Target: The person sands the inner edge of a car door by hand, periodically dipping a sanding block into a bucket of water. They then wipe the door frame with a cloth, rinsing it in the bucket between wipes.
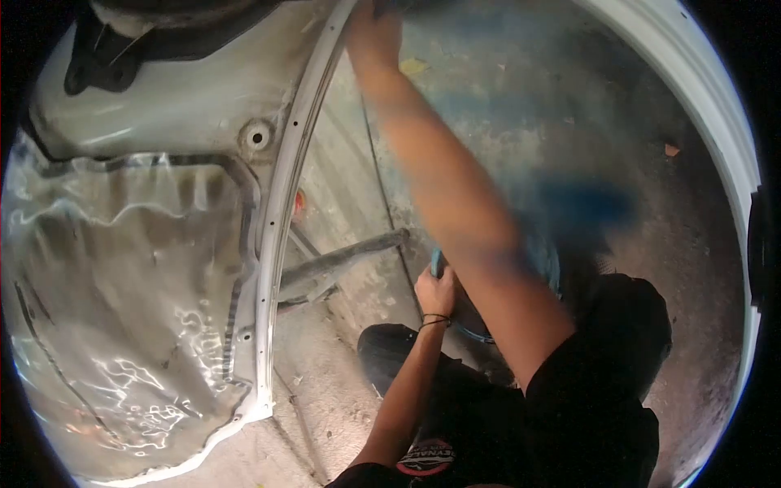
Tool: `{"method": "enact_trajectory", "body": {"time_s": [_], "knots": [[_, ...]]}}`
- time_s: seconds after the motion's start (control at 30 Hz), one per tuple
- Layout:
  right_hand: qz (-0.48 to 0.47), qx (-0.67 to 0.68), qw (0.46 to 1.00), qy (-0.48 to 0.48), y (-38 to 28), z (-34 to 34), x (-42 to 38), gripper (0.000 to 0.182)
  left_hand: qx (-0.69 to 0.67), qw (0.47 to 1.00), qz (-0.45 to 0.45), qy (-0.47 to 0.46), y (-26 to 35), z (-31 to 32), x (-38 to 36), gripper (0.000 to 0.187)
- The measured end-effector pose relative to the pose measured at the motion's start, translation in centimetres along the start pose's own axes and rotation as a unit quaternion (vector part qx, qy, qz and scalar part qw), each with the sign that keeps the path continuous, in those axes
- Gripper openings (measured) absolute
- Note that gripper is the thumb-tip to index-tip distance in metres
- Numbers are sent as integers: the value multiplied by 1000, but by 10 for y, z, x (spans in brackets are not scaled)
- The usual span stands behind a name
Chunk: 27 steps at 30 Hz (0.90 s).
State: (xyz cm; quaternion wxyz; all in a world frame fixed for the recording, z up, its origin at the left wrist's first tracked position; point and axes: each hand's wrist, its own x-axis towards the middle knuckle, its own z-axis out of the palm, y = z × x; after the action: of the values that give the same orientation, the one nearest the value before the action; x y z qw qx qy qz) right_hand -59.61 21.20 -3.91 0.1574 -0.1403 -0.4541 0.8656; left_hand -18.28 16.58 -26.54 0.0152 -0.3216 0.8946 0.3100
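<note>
My left hand (437, 291), with a dark cord round the wrist, is closed in front of my knees on a light-blue thing (438, 263) whose kind I cannot make out. Past it curves a blue rim or loop (474, 333), mostly covered by my right forearm. That arm reaches across to the top of the view. There my right hand (376, 32) is at the white edge strip (285, 154) of an opened car door (187, 114). Blur and the frame's border hide its fingers.
Crinkled clear film (122, 268) covers part of the door at left. A white curved car body edge (691, 69) runs along the right. A dark bar (350, 259) lies on the stained floor (350, 175). A blurred blue shape (586, 203) is right of my arm.
</note>
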Motion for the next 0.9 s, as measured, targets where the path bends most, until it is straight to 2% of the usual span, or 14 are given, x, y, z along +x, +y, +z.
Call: {"method": "enact_trajectory", "body": {"time_s": [0.07,0.13,0.2,0.27,0.3,0.4,0.43,0.47,0.53,0.6,0.67,0.73,0.8,0.9], "knots": [[21,-12,1000,-4,13,6,52,73,-35,999,-24,-4,-5,2,-2,37],[-45,-72,993,84,34,21,114,67,-70,997,-44,-4,2,0,4,36],[-31,-15,998,56,28,17,112,65,-32,998,-55,9,28,-9,-5,37],[-69,28,997,-19,37,13,77,55,-14,998,-57,10,53,-19,-10,37],[-3,92,995,-46,45,14,48,59,7,999,-53,10,61,-20,-8,38],[90,207,972,-56,27,9,-48,75,4,1000,-20,0,-45,19,11,39],[74,218,972,-48,25,7,-44,74,-13,999,-37,0,35,-15,-6,42],[57,228,971,-42,20,6,-39,73,-11,999,-36,-1,31,-13,-5,42],[78,137,987,-9,17,3,13,48,9,999,-33,24,13,-4,-5,43],[2,88,996,24,-13,-20,47,65,-8,1000,-28,11,2,0,0,43],[-52,32,998,31,-78,-52,38,66,-24,1000,-17,-3,4,-1,4,43],[-99,-28,994,43,-74,-48,46,67,-45,999,-20,-9,8,-4,3,43],[-88,75,992,43,-10,3,89,30,-6,999,-40,-8,42,-17,-8,43],[30,82,996,11,-68,-25,-20,63,23,999,-46,12,36,-16,-9,45]]}}
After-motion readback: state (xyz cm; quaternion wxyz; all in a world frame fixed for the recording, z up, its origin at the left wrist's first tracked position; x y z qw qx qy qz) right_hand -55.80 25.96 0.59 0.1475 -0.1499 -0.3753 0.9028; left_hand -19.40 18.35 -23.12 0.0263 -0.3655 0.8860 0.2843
